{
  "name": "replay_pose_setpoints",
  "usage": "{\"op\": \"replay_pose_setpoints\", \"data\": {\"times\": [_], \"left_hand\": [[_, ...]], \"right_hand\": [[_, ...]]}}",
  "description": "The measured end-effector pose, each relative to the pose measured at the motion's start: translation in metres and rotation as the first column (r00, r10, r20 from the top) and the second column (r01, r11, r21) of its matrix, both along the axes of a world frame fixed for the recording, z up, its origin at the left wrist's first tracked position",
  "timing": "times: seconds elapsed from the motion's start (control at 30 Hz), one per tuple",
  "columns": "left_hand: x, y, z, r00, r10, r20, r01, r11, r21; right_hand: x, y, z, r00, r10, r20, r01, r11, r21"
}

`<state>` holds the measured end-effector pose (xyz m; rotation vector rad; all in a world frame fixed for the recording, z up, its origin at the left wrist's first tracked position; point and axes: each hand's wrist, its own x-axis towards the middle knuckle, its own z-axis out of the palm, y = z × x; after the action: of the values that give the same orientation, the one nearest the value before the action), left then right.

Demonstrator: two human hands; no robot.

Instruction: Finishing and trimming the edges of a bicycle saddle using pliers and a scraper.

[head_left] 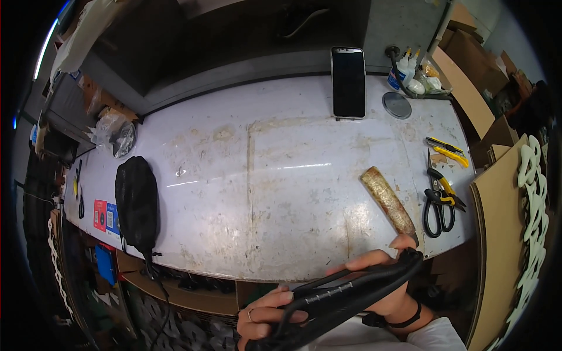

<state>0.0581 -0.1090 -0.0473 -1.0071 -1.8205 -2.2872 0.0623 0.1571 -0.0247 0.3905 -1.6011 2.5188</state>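
Near the table's front edge, both my hands hold a long, black, soft-looking piece (363,295) with a slit-like gap and a row of short pale marks. My left hand (263,316), a ring on one finger, is closed round its lower left end. My right hand (374,260) grips it farther up, fingers along the upper edge; the piece hides part of the palm. Just beyond the right fingers lies a tool with a worn tan, wrapped handle (387,199). Its dark lower end runs behind the hand, so I cannot tell whether they touch.
Black scissors (432,216), a yellow-handled cutting tool (448,186) and a yellow utility knife (448,151) lie at right. Farther back are a smartphone (349,85), a round grey disc (398,106) and small bottles (403,69). A black pouch (137,202) lies at left.
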Motion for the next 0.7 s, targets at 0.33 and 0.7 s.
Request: {"op": "replay_pose_setpoints", "data": {"times": [0.33,0.7], "left_hand": [[-0.002,0.020,0.024,0.902,0.162,-0.401,-0.279,0.927,-0.252],[0.015,-0.002,0.038,0.895,0.101,-0.435,-0.291,0.871,-0.397]], "right_hand": [[-0.010,0.023,-0.020,0.970,0.244,0.012,-0.222,0.900,-0.376],[-0.008,0.012,-0.018,0.955,0.294,0.031,-0.284,0.942,-0.176]]}}
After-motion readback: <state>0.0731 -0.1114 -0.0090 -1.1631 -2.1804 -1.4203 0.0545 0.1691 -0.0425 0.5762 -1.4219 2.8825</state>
